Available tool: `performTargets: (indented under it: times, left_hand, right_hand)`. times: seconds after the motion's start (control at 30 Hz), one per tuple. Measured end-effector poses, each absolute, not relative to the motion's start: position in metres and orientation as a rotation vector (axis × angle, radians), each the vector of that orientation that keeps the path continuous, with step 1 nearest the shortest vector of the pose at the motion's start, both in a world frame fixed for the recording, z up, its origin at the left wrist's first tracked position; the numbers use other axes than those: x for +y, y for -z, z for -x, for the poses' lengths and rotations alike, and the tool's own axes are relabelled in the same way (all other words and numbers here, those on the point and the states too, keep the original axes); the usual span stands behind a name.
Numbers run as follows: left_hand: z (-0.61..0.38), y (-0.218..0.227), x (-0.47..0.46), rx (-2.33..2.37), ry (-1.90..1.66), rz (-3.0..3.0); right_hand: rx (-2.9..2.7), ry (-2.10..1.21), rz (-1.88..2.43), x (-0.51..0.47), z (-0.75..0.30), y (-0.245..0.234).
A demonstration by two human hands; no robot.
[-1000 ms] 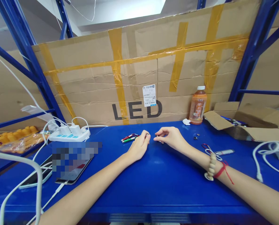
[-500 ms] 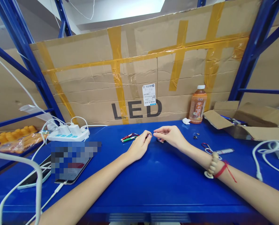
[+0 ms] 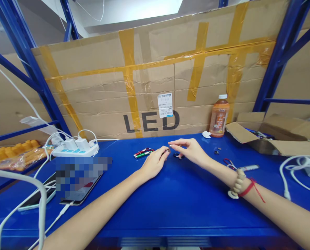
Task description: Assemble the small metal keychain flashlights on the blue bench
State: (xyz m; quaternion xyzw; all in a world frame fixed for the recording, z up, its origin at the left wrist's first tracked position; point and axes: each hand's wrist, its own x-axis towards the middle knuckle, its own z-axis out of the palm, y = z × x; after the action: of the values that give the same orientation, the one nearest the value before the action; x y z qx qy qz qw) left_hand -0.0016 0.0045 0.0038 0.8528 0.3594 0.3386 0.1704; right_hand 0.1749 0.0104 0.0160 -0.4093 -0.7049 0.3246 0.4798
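Observation:
My left hand is closed in a loose fist, its fingers around something small and metallic that they mostly hide. Just to the right, my right hand pinches a tiny shiny piece between thumb and forefinger, close to the left fingertips. Below the right fingers a black clip lies on the blue table. Left of the left hand rest a red pen-like metal tube and a green one. By the right forearm lie a silver tube and a red carabiner clip.
A drink bottle, crumpled tissue and tiny dark round pieces stand or lie back right, near an open cardboard box. Left are a power strip, a tablet and white cables. Taped cardboard backs the table.
My right fingers have lifted slightly, and the tiny shiny piece in their pinch now shows. More of the black clip is visible beneath them. The left hand has hardly moved.

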Motion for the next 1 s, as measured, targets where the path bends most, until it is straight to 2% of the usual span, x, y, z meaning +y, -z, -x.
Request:
performTargets:
  times: [0.43, 0.6, 0.8, 1.0]
  left_hand:
    - [0.002, -0.005, 0.003, 1.064, -0.937, -2.473]
    - [0.003, -0.003, 0.003, 1.034, -0.959, -2.533]
    - [0.004, -0.001, 0.001, 0.892, -0.970, -2.624]
    - [0.004, 0.000, 0.001, 0.809, -0.914, -2.720]
  right_hand:
    - [-1.936, -0.660, 0.928, 0.005, -0.178, -0.028]
    - [-1.943, -0.757, 0.939, 0.007, -0.182, -0.029]
    - [-1.822, -1.030, 1.038, 0.008, -0.186, -0.027]
    - [-1.803, -1.031, 1.104, 0.005, -0.177, -0.019]
